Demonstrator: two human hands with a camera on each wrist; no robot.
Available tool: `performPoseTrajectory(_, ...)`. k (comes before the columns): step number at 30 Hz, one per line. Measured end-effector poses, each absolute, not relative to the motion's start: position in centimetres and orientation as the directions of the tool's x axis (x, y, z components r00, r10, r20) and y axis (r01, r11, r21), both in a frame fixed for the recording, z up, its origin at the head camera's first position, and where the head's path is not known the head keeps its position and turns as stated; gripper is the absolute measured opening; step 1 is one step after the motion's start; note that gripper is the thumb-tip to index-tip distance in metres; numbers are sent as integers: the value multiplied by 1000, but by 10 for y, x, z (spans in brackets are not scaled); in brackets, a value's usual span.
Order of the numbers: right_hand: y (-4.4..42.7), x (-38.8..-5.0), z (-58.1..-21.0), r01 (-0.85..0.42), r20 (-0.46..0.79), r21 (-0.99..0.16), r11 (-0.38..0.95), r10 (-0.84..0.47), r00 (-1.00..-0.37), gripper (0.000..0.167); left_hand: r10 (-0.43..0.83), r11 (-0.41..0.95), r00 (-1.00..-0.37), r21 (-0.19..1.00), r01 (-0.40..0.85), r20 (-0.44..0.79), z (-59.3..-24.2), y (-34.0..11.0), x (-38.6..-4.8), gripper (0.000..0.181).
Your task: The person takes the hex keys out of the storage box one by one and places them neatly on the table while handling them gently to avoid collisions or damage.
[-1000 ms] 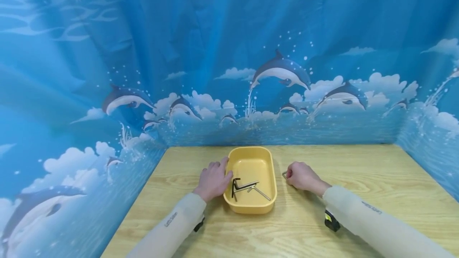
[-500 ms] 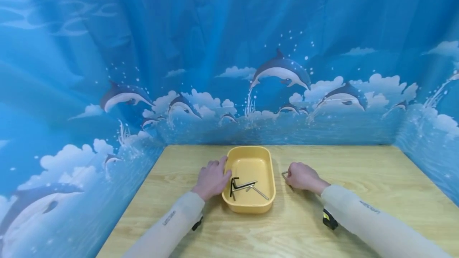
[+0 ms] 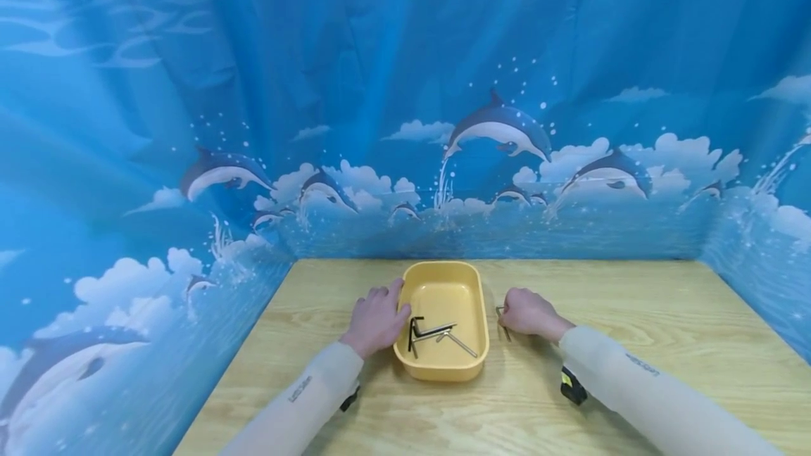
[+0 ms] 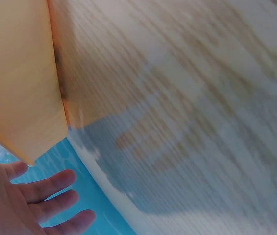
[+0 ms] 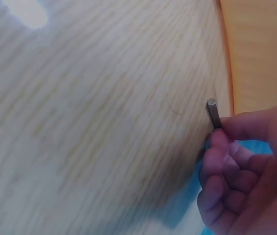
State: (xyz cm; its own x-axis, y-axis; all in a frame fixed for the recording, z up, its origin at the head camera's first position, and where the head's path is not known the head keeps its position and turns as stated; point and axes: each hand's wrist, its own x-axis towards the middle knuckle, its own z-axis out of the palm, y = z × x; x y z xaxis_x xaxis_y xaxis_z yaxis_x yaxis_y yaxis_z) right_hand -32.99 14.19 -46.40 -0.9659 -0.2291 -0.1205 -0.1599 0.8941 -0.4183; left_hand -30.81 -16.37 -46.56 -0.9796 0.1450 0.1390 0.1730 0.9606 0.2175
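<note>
Against the left rim of the yellow tray (image 3: 440, 370) rests my left hand (image 3: 375, 317), thumb and index finger touching the edge. In the left wrist view its other fingers (image 4: 55, 203) extend loosely beside the tray's outer wall. Several hex keys lie inside the tray's near half, among them a black hex key (image 3: 434, 331) and a silver one (image 3: 464, 345). To the right of the tray, my right hand (image 3: 531, 312) pinches a silver L-shaped hex key (image 5: 213, 112) between thumb and index finger, low over the table. Part of that key is hidden by the fingers.
The wood-grain table (image 3: 633, 343) carries the tray near its far side. Behind it and along both sides hangs a blue curtain (image 3: 355, 76) printed with dolphins and clouds.
My right hand has shifted slightly left toward the tray with the hex key, and more of the key now shows below the fingers. The left hand stays on the tray rim.
</note>
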Motion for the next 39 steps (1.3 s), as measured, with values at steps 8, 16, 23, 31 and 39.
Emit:
performPoseTrajectory(8, 143, -338, -461, -150, -109, -427, 892, -216, -970, 39, 167, 956, -972, 213, 200, 164, -463, -161, -314, 57)
performPoseTrajectory(16, 146, -345, -461, -156, -87, -415, 896, -210, -974, 34, 170, 956, -971, 210, 205, 171, -460, -158, -315, 56)
performPoseTrajectory(23, 140, -344, -469, -162, -93, -422, 892, -220, -971, 36, 158, 957, -978, 221, 186, 138, -462, -163, -308, 57)
performPoseTrajectory(31, 131, -346, -467, -184, -61, -411, 893, -228, -972, 37, 142, 958, -979, 230, 173, 144, -459, -170, -308, 58)
performPoseTrajectory(39, 136, -339, -469, -160, -63, -433, 887, -207, -976, 38, 151, 957, -980, 230, 177, 126, -464, -164, -308, 58)
